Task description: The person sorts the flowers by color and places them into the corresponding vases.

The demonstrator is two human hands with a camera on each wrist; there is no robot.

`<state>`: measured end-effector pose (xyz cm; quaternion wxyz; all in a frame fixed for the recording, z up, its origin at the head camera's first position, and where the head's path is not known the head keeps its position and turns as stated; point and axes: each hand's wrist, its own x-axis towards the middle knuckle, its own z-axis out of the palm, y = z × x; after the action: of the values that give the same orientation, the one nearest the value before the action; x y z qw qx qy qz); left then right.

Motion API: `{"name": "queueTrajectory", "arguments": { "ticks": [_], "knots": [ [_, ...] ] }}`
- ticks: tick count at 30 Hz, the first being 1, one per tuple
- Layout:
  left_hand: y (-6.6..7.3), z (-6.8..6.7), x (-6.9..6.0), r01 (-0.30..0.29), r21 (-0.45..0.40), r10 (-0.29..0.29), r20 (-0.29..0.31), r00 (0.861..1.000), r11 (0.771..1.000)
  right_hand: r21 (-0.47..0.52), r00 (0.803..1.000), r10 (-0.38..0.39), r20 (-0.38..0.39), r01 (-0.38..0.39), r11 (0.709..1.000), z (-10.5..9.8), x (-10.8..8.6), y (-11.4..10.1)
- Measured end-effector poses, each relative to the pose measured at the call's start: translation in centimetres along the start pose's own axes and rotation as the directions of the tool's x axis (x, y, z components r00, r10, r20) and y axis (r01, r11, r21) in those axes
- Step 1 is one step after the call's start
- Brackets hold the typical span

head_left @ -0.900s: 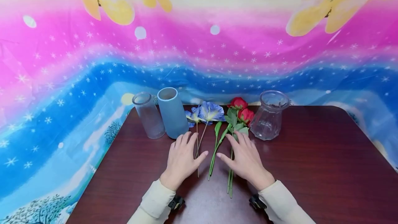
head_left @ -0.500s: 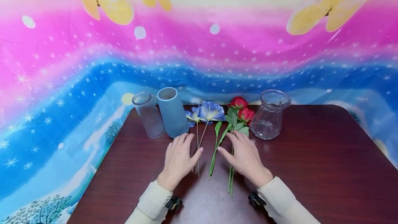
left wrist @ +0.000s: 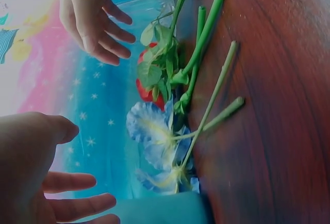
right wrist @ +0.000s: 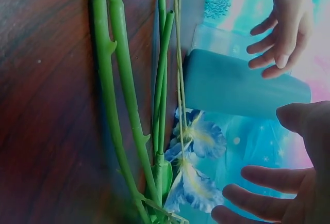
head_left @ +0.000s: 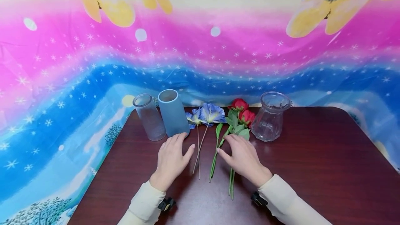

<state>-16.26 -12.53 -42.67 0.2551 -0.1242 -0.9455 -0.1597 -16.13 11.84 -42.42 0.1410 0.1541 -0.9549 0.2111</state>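
My left hand [head_left: 170, 160] hovers above the table, fingers relaxed and holding nothing, in front of the blue vase [head_left: 173, 115]. Over the green stems, my right hand [head_left: 242, 157] hangs with its fingers loosely spread, also holding nothing. Between and beyond the hands lie two blue flowers [head_left: 212, 113] with thin crossed stems. To their right are green stems [head_left: 213, 164] with a leafy bud. Two red roses [head_left: 247, 116] lie with their heads toward the back; my right hand hides part of their stems. In the right wrist view, the rose stems [right wrist: 124, 69] run along the table.
A frosted glass vase [head_left: 150, 119] stands left of the blue one. On the right stands a clear flared glass vase [head_left: 270, 121]. The dark wooden table [head_left: 328, 169] ends at a printed cloth backdrop [head_left: 200, 55].
My left hand has moved left, away from the blue flowers' stems and toward the front of the blue vase. The right hand has shifted only slightly left. The flowers and vases stay put.
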Motion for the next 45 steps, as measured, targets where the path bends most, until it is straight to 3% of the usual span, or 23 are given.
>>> {"name": "queueTrajectory", "arguments": {
  "ticks": [9, 24, 37, 45],
  "knots": [
    [-1.4, -1.1, -0.1, 0.039, -0.003, -0.039, 0.008, 0.999, 0.999, 0.004, 0.999, -0.014, 0.029, 0.014, 1.0, 0.1, 0.2, -0.5],
    [-4.5, -3.2, -0.2, 0.129, -0.029, -0.13, -0.029, 0.991, 0.991, -0.009, 0.995, -0.074, 0.064, 0.074, 0.997, 0.2, 0.9, -1.9],
    [-7.2, -5.2, 0.5, 0.199, -0.005, -0.198, -0.134, 0.971, 0.98, 0.015, 0.991, -0.086, 0.099, 0.085, 0.996, 1.0, 1.5, -2.9],
    [-8.8, -6.5, 1.4, 0.252, 0.005, -0.248, -0.148, 0.957, 0.968, 0.006, 0.987, -0.139, 0.08, 0.139, 0.99, 1.7, 1.9, -3.2]
  ]
}}
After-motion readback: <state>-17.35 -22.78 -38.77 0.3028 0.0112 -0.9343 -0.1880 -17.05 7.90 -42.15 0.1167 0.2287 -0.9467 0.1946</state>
